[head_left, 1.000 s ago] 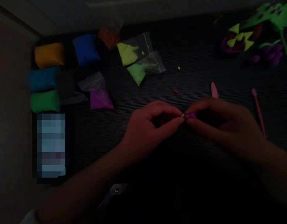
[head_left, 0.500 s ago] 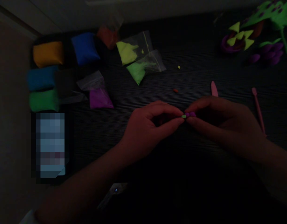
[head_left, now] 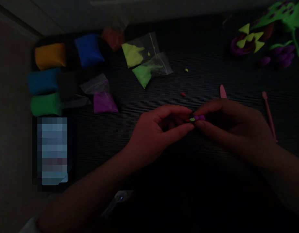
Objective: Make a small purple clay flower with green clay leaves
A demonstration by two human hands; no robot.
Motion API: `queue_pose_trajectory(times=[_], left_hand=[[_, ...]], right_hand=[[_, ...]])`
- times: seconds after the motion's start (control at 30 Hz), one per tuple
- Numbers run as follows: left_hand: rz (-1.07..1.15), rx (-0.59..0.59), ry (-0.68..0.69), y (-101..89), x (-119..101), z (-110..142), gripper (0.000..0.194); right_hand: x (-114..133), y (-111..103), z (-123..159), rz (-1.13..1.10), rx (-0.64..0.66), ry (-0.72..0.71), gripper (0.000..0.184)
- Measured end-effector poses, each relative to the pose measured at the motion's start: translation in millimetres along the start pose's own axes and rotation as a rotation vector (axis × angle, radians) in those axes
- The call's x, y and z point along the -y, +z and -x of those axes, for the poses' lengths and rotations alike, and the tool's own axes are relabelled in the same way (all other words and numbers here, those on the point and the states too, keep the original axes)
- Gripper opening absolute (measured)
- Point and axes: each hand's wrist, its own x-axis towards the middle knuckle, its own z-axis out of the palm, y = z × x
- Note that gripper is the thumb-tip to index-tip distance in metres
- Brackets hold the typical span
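Note:
Between the thumb and fingers of my right hand (head_left: pixel 233 127) is a small piece of purple modelling clay balls (head_left: pixel 201 117). A light green bit of clay (head_left: pixel 192 119) sits at its left end. My left hand (head_left: pixel 156 127) is beside that green end, thumb and forefinger parted around it; whether another finger touches it I cannot tell. Just beyond my right hand, the tip of a pink clay knife (head_left: pixel 222 92) shows, its other end hidden. A thin pink modelling tool (head_left: pixel 270 116) lies to the right.
Bags of clay lie at the left, including orange (head_left: pixel 51 56), blue (head_left: pixel 89 50), purple (head_left: pixel 105 102), yellow (head_left: pixel 132 55) and green (head_left: pixel 143 75). A red crumb (head_left: pixel 183 94) and a yellow crumb (head_left: pixel 186 70) dot the dark table. Shaped clay pieces, among them a purple cluster (head_left: pixel 282 55), stand far right.
My left thumb and forefinger have parted from their pinch on the green bit, which shows more fully. My right hand still holds the purple clay, with little movement.

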Motion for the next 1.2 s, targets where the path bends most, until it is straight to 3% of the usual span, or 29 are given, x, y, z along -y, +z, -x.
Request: queue_pose_trajectory(times=[0.1,0.27,0.53,0.93,1.2], left_hand=[[0.057,-0.003,-0.01,-1.1,1,-1,0.03],[0.078,-0.042,-0.017,-2.4,0,-1,0.021],[-0.146,-0.048,0.127,-2.8,-3,3,0.017],[-0.215,-0.074,0.191,-2.9,-3,3,0.014],[-0.195,-0.085,0.155,-2.0,-4,4,0.013]], right_hand=[[-2,0,0,0.086,-0.051,-0.094,0.018],[-5,-2,2,0.321,-0.108,-0.298,0.027],[-10,-4,6,0.41,-0.134,-0.451,0.034],[-11,-3,7,0.446,-0.148,-0.438,0.033],[-10,-3,6,0.402,-0.133,-0.43,0.035]])
